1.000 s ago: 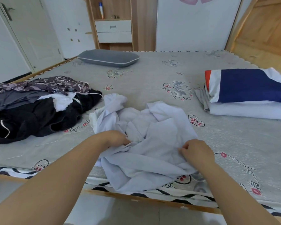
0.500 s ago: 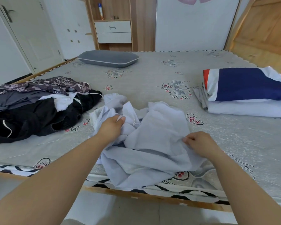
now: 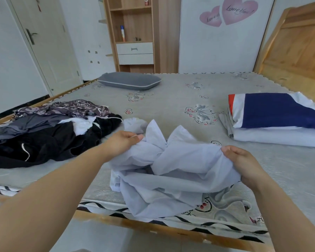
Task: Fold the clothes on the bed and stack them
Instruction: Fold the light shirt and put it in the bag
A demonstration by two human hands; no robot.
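Observation:
A crumpled pale lilac garment (image 3: pixel 173 171) lies near the front edge of the bed (image 3: pixel 171 99), partly lifted off the mattress. My left hand (image 3: pixel 124 140) grips its upper left part. My right hand (image 3: pixel 244 164) grips its right edge. An unfolded pile of dark clothes (image 3: pixel 44 135), black, grey and patterned, lies on the left of the bed. On the right sits a stack of folded clothes (image 3: pixel 276 120), with a navy, white and red piece on top of a pale one.
A grey pillow (image 3: pixel 129 81) lies at the far side of the bed. Behind it stand a wooden shelf unit (image 3: pixel 135 33) with drawers and a white wall. A wooden headboard (image 3: pixel 298 48) rises at the right. A white door (image 3: pixel 44 42) is at the left.
Both hands have risen and moved apart, lifting the pale garment off the mattress. The view has tilted up, showing more of the wall.

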